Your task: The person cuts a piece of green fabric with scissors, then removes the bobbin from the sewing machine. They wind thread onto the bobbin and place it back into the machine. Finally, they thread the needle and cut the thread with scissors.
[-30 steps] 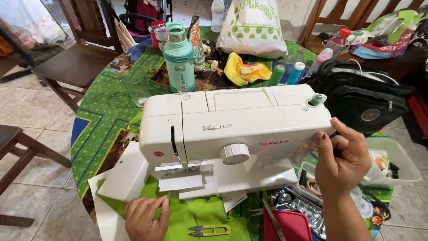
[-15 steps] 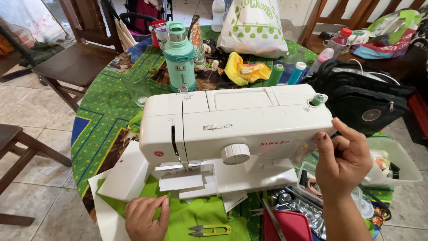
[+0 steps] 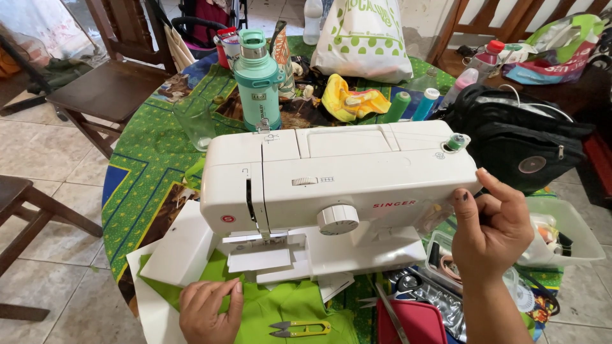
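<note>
A white sewing machine (image 3: 338, 185) stands on a round table with a green patterned cloth (image 3: 146, 165). My right hand (image 3: 488, 229) is at the machine's right end, fingers curled around its handwheel. My left hand (image 3: 207, 309) rests flat on green fabric (image 3: 280, 312) lying under the machine's needle area. A small yellow thread snip (image 3: 299, 329) lies on the fabric near my left hand. A green thread spool (image 3: 455, 141) sits on top of the machine at the right.
Behind the machine stand a mint flask (image 3: 257, 79), a clear cup (image 3: 194, 121), a white bag (image 3: 363, 38) and thread cones (image 3: 411, 105). A black bag (image 3: 523, 143) and a clear tray (image 3: 561, 236) are at the right. Wooden chairs (image 3: 108, 89) stand at the left.
</note>
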